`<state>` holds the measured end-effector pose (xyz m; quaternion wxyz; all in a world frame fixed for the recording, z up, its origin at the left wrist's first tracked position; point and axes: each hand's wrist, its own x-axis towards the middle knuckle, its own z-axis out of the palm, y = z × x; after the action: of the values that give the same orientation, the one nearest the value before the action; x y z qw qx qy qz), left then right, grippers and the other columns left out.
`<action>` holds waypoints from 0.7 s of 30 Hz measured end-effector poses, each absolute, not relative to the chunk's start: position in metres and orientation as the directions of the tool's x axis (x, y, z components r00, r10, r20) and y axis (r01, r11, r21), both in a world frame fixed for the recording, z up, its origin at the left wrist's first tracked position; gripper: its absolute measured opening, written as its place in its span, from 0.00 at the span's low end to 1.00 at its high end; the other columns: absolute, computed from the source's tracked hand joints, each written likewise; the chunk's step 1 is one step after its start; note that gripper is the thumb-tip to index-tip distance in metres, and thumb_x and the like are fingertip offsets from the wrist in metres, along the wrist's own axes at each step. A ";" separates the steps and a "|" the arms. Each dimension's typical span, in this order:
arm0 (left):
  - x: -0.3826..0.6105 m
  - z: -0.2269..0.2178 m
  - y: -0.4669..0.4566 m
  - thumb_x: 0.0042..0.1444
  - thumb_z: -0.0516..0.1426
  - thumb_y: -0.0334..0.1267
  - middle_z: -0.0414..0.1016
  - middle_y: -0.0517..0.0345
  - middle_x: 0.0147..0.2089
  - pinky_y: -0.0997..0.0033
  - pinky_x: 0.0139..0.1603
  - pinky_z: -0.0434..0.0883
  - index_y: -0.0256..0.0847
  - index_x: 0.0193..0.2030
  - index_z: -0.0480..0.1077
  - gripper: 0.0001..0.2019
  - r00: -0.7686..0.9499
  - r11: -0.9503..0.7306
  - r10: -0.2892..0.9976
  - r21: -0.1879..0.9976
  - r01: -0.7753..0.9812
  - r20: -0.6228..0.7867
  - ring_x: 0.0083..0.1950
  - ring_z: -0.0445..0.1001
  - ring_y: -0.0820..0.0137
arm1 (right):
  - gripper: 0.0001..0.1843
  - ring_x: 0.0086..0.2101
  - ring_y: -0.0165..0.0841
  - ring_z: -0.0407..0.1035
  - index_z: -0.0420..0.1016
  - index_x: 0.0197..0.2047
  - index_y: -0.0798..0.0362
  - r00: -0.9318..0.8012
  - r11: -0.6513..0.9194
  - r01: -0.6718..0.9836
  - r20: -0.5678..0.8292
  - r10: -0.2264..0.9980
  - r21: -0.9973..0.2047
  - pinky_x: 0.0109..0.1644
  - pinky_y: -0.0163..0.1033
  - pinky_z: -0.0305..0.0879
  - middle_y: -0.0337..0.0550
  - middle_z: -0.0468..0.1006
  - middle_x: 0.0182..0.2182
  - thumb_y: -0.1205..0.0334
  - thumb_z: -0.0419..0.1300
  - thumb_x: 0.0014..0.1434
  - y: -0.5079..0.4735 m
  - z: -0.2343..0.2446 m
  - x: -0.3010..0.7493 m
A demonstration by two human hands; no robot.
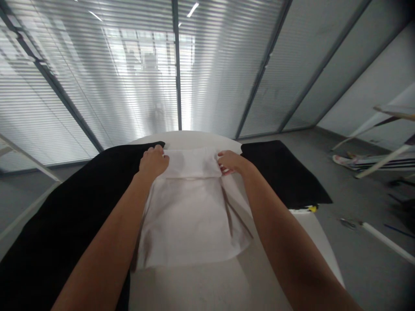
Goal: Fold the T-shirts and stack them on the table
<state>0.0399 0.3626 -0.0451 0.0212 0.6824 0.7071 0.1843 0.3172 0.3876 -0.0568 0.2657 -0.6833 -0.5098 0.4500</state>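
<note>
A white garment (pixel 191 216) lies spread on a round white table (pixel 201 138), its far end folded back toward me in a band. My left hand (pixel 153 161) is closed on the left corner of that folded band. My right hand (pixel 230 162) pinches the band's right corner. Both arms reach forward over the cloth, and creases run down the garment's right side.
Black cloth (pixel 65 216) covers the table to the left, and another black piece (pixel 285 172) hangs off at the right. Glass walls with blinds stand behind. On the grey floor at right are white table legs (pixel 379 164), a shoe (pixel 343 160) and a white rod (pixel 385 241).
</note>
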 end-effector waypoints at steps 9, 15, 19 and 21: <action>0.147 -0.026 0.281 0.59 0.51 0.44 0.79 0.53 0.34 0.68 0.38 0.68 0.42 0.33 0.75 0.13 0.791 -0.749 0.612 0.320 0.580 -0.003 0.35 0.76 0.65 | 0.12 0.24 0.27 0.68 0.73 0.43 0.53 -0.075 -0.239 0.382 -0.287 0.955 -0.893 0.31 0.34 0.66 0.40 0.76 0.28 0.70 0.59 0.54 0.376 -0.050 0.314; 0.188 -0.042 0.227 0.51 0.54 0.61 0.78 0.45 0.36 0.57 0.39 0.71 0.39 0.37 0.76 0.25 0.833 -0.816 0.552 0.186 0.548 -0.033 0.39 0.78 0.55 | 0.15 0.27 0.30 0.70 0.71 0.48 0.53 -0.131 -0.270 0.327 -0.326 0.936 -0.906 0.33 0.38 0.69 0.45 0.78 0.35 0.69 0.58 0.56 0.373 -0.044 0.320; 0.195 -0.044 0.210 0.52 0.55 0.51 0.78 0.43 0.36 0.54 0.40 0.71 0.38 0.35 0.77 0.18 0.860 -0.848 0.493 0.149 0.509 -0.131 0.42 0.77 0.52 | 0.17 0.28 0.31 0.71 0.69 0.50 0.52 -0.124 -0.276 0.334 -0.332 0.935 -0.901 0.34 0.39 0.71 0.46 0.78 0.36 0.68 0.60 0.57 0.370 -0.041 0.319; 0.195 -0.041 0.207 0.53 0.54 0.44 0.78 0.43 0.37 0.55 0.41 0.71 0.38 0.35 0.77 0.14 0.860 -0.854 0.464 0.151 0.498 -0.211 0.42 0.77 0.54 | 0.15 0.28 0.31 0.71 0.70 0.49 0.52 -0.140 -0.259 0.340 -0.321 0.937 -0.904 0.33 0.40 0.71 0.46 0.78 0.37 0.66 0.60 0.57 0.371 -0.042 0.319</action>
<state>0.1949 0.2070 -0.0413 0.1006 0.9592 0.2508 -0.0834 0.3191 0.3708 -0.0418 0.2823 -0.5917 -0.5395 0.5284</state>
